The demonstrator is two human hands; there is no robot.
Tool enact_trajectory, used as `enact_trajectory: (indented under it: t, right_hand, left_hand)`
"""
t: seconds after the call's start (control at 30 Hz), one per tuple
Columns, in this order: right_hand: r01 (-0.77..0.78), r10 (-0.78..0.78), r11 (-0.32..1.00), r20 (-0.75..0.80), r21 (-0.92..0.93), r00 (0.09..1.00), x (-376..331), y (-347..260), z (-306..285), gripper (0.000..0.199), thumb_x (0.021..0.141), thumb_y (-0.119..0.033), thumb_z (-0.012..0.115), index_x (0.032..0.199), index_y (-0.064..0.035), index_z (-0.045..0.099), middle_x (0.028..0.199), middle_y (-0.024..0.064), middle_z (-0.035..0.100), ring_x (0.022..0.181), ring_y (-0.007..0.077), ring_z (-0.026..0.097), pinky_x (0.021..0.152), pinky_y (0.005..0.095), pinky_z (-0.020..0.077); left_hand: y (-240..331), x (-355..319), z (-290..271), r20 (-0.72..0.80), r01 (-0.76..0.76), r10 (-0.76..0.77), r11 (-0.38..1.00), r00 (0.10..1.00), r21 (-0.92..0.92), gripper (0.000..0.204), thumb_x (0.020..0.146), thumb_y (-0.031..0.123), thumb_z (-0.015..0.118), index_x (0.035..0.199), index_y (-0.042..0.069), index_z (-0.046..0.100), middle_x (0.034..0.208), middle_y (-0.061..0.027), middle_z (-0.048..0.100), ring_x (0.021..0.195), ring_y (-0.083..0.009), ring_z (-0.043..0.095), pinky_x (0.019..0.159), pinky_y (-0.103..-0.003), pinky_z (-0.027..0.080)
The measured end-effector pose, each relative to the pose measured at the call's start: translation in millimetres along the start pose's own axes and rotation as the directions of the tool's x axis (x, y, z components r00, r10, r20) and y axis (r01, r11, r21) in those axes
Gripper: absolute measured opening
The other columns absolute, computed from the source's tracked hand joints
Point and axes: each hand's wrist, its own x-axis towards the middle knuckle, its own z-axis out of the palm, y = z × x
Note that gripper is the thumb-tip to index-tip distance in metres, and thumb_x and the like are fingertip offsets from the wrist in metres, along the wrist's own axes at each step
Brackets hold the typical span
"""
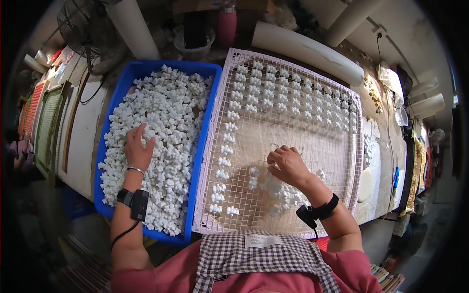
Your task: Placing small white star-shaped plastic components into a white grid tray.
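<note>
A blue plastic tray (pixel 213 95) holds a deep heap of small white flower-shaped pieces (pixel 168 178). My left hand (pixel 138 150) rests at the heap's left side, thumb and forefinger apart, with no piece visible between them. To the right lies a pale-framed wire grid (pixel 207 205). White pieces (pixel 267 94) sit in rows along its far side and in a column down its left edge. Over the grid's middle, my right hand (pixel 288 165) has its fingers curled together; what they hold, if anything, is hidden. Beneath its wrist lies a loose pile of white pieces (pixel 283 193).
Behind the grid lies a thick white roll (pixel 308 53). A pink bottle (pixel 226 24) and a clear tub (pixel 194 44) stand at the back, a fan (pixel 85 24) at the far left. Framed panels (pixel 49 127) lean at left. A blue tool (pixel 395 178) lies right.
</note>
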Motion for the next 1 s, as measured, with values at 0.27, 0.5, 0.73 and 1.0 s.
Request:
enact_trajectory:
  t: [0.27,0.5,0.73,1.0]
  right_hand:
    - [-0.018,0.128,0.942,-0.309,0.335,0.942,26,49,-5,0.013,0.076,-0.012,0.065,0.086,-0.0053,0.059,0.081,0.0096,0.058,0.071,0.0252,0.059,0.064,0.0345,0.0487]
    - [-0.021,0.097,0.976,-0.342,0.219,0.935,22,53,8,0.022,0.078,-0.014,0.065,0.1,-0.0121,0.061,0.087,0.0109,0.057,0.078,0.0295,0.059,0.068,0.037,0.049]
    - [-0.046,0.137,0.946,-0.265,0.322,0.954,27,57,4,0.029,0.081,-0.012,0.061,0.11,-0.0089,0.056,0.089,0.011,0.058,0.072,0.0254,0.059,0.066,0.0345,0.0491]
    - [-0.048,0.175,0.927,-0.318,0.371,0.932,28,65,-4,0.022,0.08,-0.009,0.065,0.102,-0.0082,0.061,0.09,0.0097,0.058,0.072,0.0207,0.061,0.064,0.032,0.0503]
  left_hand:
    - [16,-52,21,-0.047,0.047,-0.045,0.998,0.998,0.03,0.053,0.083,0.026,0.06,0.131,0.014,0.04,0.133,-0.0161,0.035,0.118,-0.0366,0.041,0.094,-0.049,0.036]
    - [7,-36,18,-0.041,0.138,-0.138,0.99,0.99,-0.002,0.037,0.08,0.026,0.064,0.114,0.014,0.055,0.113,-0.0121,0.052,0.103,-0.0319,0.052,0.086,-0.042,0.044]
    - [3,-31,23,-0.172,0.062,-0.075,0.995,0.982,-0.075,0.025,0.08,0.023,0.065,0.101,0.011,0.061,0.102,-0.0097,0.057,0.096,-0.031,0.055,0.081,-0.04,0.046]
    - [0,-27,23,-0.225,0.029,-0.032,0.999,0.974,-0.015,0.026,0.082,0.025,0.063,0.103,0.01,0.061,0.104,-0.011,0.058,0.097,-0.0311,0.055,0.081,-0.04,0.047]
